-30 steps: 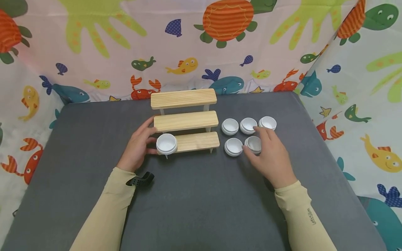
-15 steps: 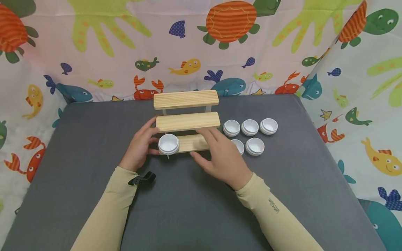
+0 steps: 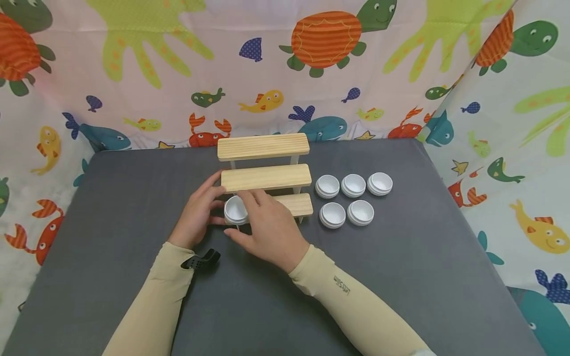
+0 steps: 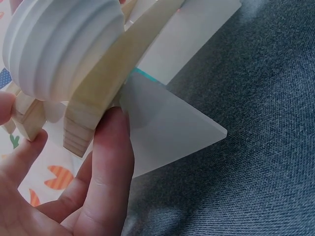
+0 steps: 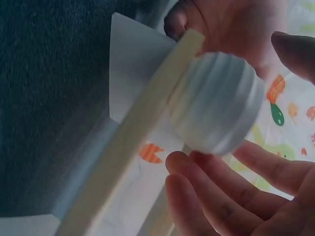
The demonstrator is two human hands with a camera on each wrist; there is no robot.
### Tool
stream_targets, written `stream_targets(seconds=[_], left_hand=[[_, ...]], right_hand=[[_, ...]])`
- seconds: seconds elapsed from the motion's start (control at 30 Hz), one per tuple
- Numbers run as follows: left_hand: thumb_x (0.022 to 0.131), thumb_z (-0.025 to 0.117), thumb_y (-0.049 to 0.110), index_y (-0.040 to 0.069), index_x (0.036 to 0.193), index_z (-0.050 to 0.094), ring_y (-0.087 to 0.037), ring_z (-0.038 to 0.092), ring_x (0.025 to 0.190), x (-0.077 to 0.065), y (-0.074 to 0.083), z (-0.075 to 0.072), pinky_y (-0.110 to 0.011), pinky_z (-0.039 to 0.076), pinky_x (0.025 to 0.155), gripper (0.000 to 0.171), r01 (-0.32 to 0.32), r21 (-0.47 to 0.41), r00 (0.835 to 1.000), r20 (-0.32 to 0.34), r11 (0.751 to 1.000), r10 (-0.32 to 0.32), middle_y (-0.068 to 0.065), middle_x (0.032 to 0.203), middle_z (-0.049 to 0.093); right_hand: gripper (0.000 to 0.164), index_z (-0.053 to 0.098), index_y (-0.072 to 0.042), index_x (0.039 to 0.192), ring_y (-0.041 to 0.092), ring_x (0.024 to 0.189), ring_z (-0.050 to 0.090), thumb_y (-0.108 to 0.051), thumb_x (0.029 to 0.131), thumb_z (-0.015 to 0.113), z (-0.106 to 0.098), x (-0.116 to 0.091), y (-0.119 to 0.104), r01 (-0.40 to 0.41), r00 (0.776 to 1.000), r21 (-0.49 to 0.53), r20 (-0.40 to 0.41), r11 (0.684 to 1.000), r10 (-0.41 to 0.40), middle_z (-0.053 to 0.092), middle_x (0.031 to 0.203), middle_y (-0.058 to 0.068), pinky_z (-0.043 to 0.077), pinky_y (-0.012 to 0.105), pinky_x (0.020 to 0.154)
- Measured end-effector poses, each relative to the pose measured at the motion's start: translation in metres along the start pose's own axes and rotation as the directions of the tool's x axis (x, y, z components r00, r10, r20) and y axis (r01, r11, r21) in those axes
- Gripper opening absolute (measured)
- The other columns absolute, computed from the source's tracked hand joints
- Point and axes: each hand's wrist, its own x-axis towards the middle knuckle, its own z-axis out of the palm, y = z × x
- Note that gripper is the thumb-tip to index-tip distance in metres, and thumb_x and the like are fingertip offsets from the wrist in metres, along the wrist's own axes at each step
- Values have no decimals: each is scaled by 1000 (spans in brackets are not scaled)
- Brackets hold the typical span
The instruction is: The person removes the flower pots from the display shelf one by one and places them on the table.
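A three-tier wooden stand [image 3: 266, 178] with pale boards on translucent supports stands on the table. My left hand [image 3: 196, 217] grips its left end, with fingers at the ends of the lower and middle boards. White ribbed bowls [image 3: 235, 209], stacked, sit at the left end of the lowest board; in the left wrist view the bowl stack [image 4: 64, 49] rests on the board. My right hand [image 3: 272, 230] is at these bowls, fingers spread behind and thumb in front. In the right wrist view its fingertips are close beside the bowl stack [image 5: 216, 103]; contact cannot be told.
Several more white bowl stacks [image 3: 332, 215] stand in two rows right of the stand. Dark grey cloth covers the table [image 3: 267, 311]. A curtain [image 3: 169, 106] printed with sea animals hangs behind and at both sides.
My right hand has moved left from the bowl stacks on the table, across the lowest board, to the stack on the stand. My left hand has stayed at the stand.
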Motion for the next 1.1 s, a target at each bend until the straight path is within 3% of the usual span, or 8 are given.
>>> stream_targets(seconds=[0.27, 0.63, 1.1], left_hand=[[110, 48, 40, 45, 167, 37, -29, 68, 120, 0, 1, 1, -40, 67, 72, 58, 1, -9, 1000, -11, 1000, -1, -10, 163, 50], [110, 49, 40, 45, 166, 38, -26, 69, 117, 0, 1, 2, -40, 67, 72, 57, -1, -12, 1000, -10, 1000, 1, -10, 163, 49], [110, 51, 42, 45, 167, 37, -33, 66, 122, 0, 0, 5, -42, 67, 71, 59, 7, -21, 1000, -19, 1000, -7, -12, 164, 47]], right_hand=[[73, 57, -10, 149, 18, 103, 67, -47, 92, 84, 7, 5, -3, -24, 1000, -8, 12, 1000, 24, 66, 128, 8, 62, 35, 86], [70, 56, -9, 153, 20, 116, 69, -36, 94, 83, 7, 5, 0, -22, 999, -22, 37, 1000, 23, 65, 137, 10, 63, 35, 97], [60, 61, -12, 145, 19, 105, 68, -34, 94, 83, -19, -21, 28, -45, 996, -26, -80, 999, 42, 66, 128, 8, 63, 37, 88]])
